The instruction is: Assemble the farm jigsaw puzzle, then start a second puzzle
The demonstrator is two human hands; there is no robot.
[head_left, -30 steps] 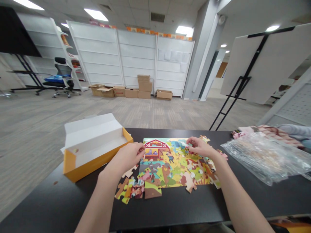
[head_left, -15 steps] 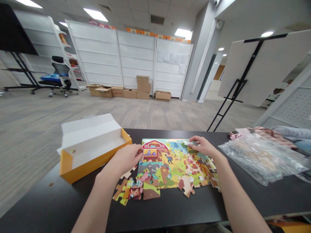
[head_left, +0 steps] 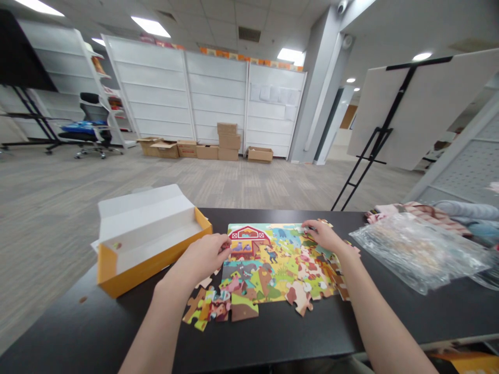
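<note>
Right of the open box (head_left: 156, 262), the puzzle (head_left: 275, 258) is laid on the table (head_left: 307, 337). At its left edge the left hand (head_left: 205, 254) is held, fingers curled; over its far right corner the right hand (head_left: 324, 235) is bent. Whether anything is pinched by either cannot be told.

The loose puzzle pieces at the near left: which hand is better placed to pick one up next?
Probably the left hand. It is by the farm puzzle's left edge, close to those loose pieces, while the right hand is near the puzzle's far right corner, across the picture from them.
</note>
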